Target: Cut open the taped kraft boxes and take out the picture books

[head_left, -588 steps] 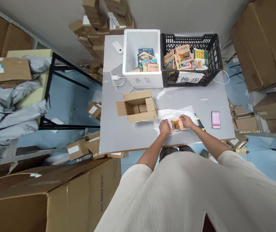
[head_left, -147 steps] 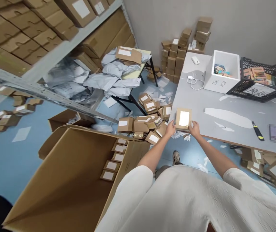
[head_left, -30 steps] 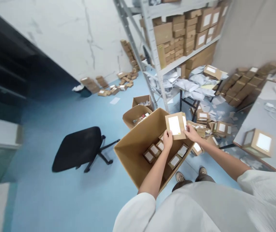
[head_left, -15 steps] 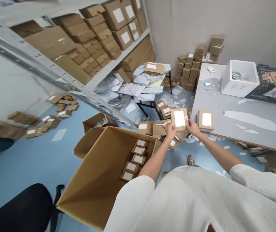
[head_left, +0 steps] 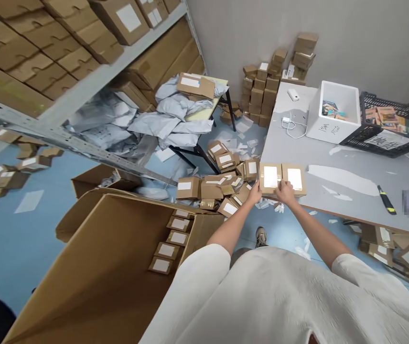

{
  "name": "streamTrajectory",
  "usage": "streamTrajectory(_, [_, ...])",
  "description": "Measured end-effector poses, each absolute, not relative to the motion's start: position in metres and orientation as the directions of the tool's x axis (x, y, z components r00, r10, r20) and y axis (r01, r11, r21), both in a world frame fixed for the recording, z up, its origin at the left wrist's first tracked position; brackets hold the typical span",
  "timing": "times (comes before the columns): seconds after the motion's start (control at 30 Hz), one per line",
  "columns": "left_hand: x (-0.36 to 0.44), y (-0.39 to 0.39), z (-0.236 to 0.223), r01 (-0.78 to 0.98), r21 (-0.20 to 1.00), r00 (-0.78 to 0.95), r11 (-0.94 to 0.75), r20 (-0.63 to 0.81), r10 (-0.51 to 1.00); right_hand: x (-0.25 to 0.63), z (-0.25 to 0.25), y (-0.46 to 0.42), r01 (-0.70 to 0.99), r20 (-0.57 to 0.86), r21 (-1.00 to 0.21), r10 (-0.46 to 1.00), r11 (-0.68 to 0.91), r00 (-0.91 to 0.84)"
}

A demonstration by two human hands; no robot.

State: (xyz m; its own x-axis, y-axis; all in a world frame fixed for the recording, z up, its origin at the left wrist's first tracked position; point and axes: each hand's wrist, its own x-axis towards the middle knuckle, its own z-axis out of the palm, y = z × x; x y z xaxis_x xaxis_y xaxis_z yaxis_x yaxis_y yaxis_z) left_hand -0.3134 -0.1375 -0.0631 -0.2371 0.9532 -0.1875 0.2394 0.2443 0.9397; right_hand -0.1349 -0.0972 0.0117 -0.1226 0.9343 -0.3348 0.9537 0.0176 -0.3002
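Two small cardboard boxes with white labels sit side by side at the near left corner of the grey table. My left hand (head_left: 255, 192) presses against the left side of the left cardboard box (head_left: 263, 177), its fingers partly hidden. My right hand (head_left: 285, 190) is closed at that box's front right corner, where it meets the right cardboard box (head_left: 300, 179). Left of my body stands a large open carton (head_left: 93, 243), with several small labelled boxes (head_left: 166, 249) lined up along its inner right side.
The grey table (head_left: 351, 191) holds a utility knife (head_left: 386, 199), a white foam bin (head_left: 333, 129) and a black crate (head_left: 387, 143). Loose boxes (head_left: 211, 187) and paper scraps litter the floor. A metal shelf (head_left: 82, 86) with stacked boxes rises at left.
The held cardboard box has come down beside the other box at the table corner. My right hand has shifted to its front right corner. The view has turned rightward.
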Motion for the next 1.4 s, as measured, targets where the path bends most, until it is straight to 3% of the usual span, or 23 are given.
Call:
streamTrajectory(0.13, [-0.317, -0.135, -0.062, 0.247, 0.931, -0.231, 0.27, -0.214, 0.949, -0.146, 0.016, -0.097, 0.932, -0.261, -0.346, 0.944, 0.105, -0.203])
streamTrajectory(0.33, [-0.403, -0.198, -0.051, 0.277, 0.929, -0.469, 0.247, -0.093, 0.878, -0.239, 0.023, -0.111, 0.795, -0.194, -0.465, 0.832, 0.389, -0.52])
streamTrajectory(0.5, [-0.503, -0.318, -0.048, 0.204, 0.898, -0.775, 0.39, -0.095, 0.624, -0.352, 0.023, -0.167, 0.561, -0.158, -0.549, 0.582, 0.619, -0.798])
streamTrajectory(0.7, [-0.584, -0.489, -0.076, 0.031, 0.841, -0.914, 0.541, -0.195, 0.355, -0.473, 0.001, -0.274, 0.338, -0.231, -0.616, 0.247, 0.711, -0.941])
streamTrajectory(0.87, [-0.608, -0.597, -0.109, -0.133, 0.783, -0.921, 0.608, -0.324, 0.216, -0.537, -0.034, -0.342, 0.283, -0.397, -0.584, 0.037, 0.76, -0.917])
streamTrajectory(1.07, [-0.611, -0.647, -0.153, -0.258, 0.762, -0.914, 0.594, -0.391, 0.104, -0.583, -0.101, -0.383, 0.176, -0.651, -0.449, -0.185, 0.876, -0.736])
streamTrajectory(1.23, [-0.62, -0.655, -0.227, -0.36, 0.701, -0.882, 0.616, -0.47, 0.019, -0.611, -0.201, -0.403, -0.007, -0.786, -0.341, -0.289, 0.94, -0.546])
streamTrajectory(1.4, [-0.621, -0.658, -0.331, -0.395, 0.649, -0.841, 0.65, -0.54, 0.028, -0.615, -0.326, -0.416, -0.102, -0.818, -0.305, -0.315, 0.947, -0.482])
